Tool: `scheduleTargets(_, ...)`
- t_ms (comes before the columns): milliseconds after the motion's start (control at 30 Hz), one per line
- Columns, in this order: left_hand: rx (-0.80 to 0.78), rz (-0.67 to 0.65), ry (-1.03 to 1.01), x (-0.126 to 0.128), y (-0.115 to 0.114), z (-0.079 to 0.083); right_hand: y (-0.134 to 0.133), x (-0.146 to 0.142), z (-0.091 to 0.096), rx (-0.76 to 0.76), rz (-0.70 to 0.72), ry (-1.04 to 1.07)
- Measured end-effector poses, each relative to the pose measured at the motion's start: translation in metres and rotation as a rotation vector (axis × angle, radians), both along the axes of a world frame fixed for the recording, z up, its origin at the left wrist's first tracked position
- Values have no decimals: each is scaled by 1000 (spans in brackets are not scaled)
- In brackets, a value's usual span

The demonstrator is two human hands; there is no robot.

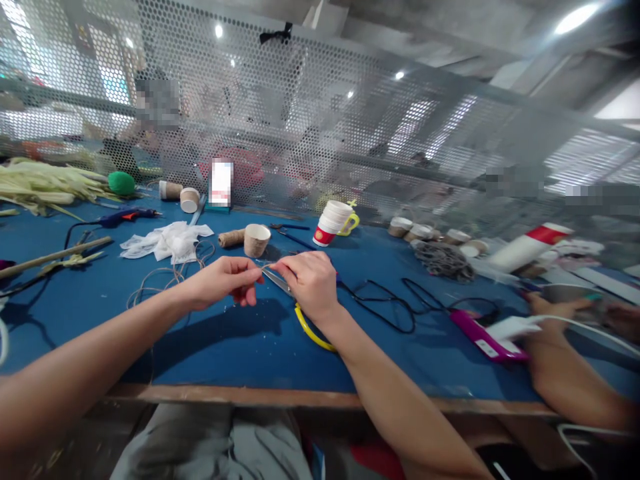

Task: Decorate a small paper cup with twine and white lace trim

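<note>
Blue cloth covers the bench [225, 347] under both grips. Just beyond them sit a paper cup [257, 239] and a twine spool [231, 238]. The right grip [310, 283] is clenched around yellow-handled scissors [277, 281]. The left grip [235, 280] pinches a thin strand [261, 265] touching the blade tips, between the two grips.

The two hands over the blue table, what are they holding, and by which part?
The right hand holds yellow-handled metal scissors by the handles. The left hand pinches the end of thin brown twine at the blade tips.
</note>
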State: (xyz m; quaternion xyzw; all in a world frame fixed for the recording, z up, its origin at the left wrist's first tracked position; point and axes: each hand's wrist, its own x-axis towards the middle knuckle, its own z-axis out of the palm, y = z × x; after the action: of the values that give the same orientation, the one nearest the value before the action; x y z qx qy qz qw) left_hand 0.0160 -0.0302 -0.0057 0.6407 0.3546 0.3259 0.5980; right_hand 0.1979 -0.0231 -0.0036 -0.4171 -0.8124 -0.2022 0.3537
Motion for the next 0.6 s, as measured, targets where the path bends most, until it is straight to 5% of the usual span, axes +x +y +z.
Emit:
scheduleTargets(200, -230, -150, -310, -7, 4, -1, -1, 6, 3, 27, 23, 46)
scheduleTargets(400, -247, -161, -372, 2, -2, -4, -3, 3, 0, 0, 7, 74)
scheduleTargets(600, -178, -102, -390, 6, 0, -11, -7, -4, -1, -198, 92, 291)
